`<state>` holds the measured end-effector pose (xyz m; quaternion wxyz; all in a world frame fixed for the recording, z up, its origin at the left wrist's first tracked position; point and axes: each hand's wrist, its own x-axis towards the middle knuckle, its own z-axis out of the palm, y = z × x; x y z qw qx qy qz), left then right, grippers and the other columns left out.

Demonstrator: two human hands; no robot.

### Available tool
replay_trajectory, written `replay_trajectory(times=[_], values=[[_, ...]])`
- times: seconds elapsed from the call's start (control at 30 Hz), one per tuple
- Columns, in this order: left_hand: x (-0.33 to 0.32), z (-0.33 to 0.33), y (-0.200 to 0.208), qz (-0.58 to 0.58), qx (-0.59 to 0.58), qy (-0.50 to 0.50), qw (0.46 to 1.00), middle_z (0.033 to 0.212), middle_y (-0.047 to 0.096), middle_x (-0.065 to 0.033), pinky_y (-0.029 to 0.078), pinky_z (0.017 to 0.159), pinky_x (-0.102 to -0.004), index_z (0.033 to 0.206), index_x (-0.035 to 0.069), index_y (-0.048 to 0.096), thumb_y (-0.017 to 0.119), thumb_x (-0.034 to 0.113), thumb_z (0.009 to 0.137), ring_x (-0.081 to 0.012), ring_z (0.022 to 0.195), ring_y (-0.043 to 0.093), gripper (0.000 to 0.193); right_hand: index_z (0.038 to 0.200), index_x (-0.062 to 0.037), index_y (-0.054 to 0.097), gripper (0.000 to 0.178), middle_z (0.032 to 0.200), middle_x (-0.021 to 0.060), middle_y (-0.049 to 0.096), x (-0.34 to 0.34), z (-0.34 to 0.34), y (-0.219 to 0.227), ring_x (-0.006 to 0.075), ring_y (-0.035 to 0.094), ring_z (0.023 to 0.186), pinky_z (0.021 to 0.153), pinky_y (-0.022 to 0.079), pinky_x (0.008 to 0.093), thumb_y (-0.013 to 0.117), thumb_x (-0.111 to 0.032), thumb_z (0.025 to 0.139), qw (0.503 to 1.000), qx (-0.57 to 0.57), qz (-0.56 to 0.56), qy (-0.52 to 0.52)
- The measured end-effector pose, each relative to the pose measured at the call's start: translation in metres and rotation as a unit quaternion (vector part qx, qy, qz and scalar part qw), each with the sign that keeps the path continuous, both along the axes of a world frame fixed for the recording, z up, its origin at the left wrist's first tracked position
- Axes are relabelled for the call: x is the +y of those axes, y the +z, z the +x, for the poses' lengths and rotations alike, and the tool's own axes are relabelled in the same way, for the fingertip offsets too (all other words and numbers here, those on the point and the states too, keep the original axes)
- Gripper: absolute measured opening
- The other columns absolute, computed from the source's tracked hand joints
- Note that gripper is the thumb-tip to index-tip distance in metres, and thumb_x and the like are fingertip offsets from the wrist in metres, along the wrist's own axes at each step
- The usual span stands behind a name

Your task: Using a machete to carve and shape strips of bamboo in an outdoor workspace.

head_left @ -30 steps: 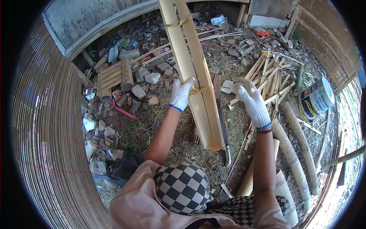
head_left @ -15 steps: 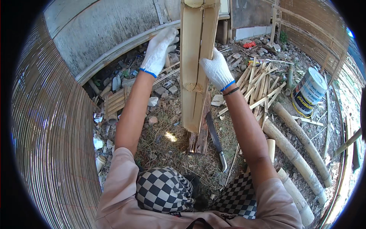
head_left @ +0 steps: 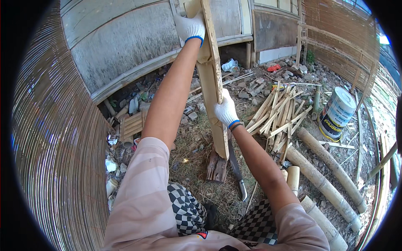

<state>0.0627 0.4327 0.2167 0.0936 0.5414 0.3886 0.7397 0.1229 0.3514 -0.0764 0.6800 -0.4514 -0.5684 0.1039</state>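
A slatted wall (head_left: 58, 138) stands at the left, and a grey, stained panel wall (head_left: 125, 54) at the back. The ground (head_left: 197, 194) has dry grass (head_left: 184, 173) and scattered rubble (head_left: 254, 87). Bright daylight (head_left: 384, 39) shows at the right.

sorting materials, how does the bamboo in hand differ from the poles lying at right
The split bamboo is opened lengthwise, its pale inside showing; the bamboo poles are round and greyer. The split bamboo is held by the right hand; the bamboo poles lie on the ground. Both show joints.
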Motion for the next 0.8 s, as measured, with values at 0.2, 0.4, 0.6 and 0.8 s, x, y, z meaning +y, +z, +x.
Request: replay_trajectory(times=[0.2,0.4,0.6,0.8], values=[[0.047,0.007,0.01,0.284,0.019,0.157,0.946,0.121,0.067,-0.0235,0.052,0.097,-0.049,0.138,0.009,0.051,0.079,0.034,0.078,-0.041,0.111,0.066,0.07,0.121,-0.0025,0.057,0.034,0.108,0.0188,0.068,-0.01,0.003,0.009,0.0297,0.066,0.106,0.094,0.05,0.0359,0.057,0.0,0.087,1.0,-0.002,-0.024,0.006],[0.04,0.011,0.004,0.318,0.068,0.068,0.943,0.103,0.071,-0.0221,0.055,0.086,-0.0423,0.11,0.005,0.071,0.067,0.024,0.093,-0.0335,0.097,0.068,0.026,0.123,-0.004,0.057,0.033,0.11,0.0243,0.069,0.0,0.012,-0.003,0.0414,0.067,0.108,0.092,0.053,0.0413,0.061,-0.007,0.09,0.999,-0.004,-0.033,0.005],[0.037,0.001,0.02,0.104,0.156,0.079,0.979,0.104,0.07,-0.0277,0.056,0.084,-0.0501,0.107,0.006,0.07,0.07,0.025,0.087,-0.0441,0.098,0.069,0.028,0.122,-0.003,0.059,0.033,0.112,0.0217,0.067,0.005,0.0,0.004,0.0408,0.064,0.109,0.095,0.051,0.0411,0.057,-0.007,0.09,0.998,-0.003,-0.061,-0.013],[0.055,0.01,0.022,0.105,0.084,0.076,0.988,0.104,0.07,-0.0259,0.055,0.082,-0.0526,0.12,0.012,0.065,0.072,0.027,0.083,-0.045,0.097,0.068,0.041,0.121,-0.0027,0.06,0.034,0.115,0.0191,0.065,-0.002,0.001,0.006,0.038,0.063,0.11,0.097,0.05,0.0388,0.053,-0.001,0.089,0.999,-0.031,-0.013,-0.029]])
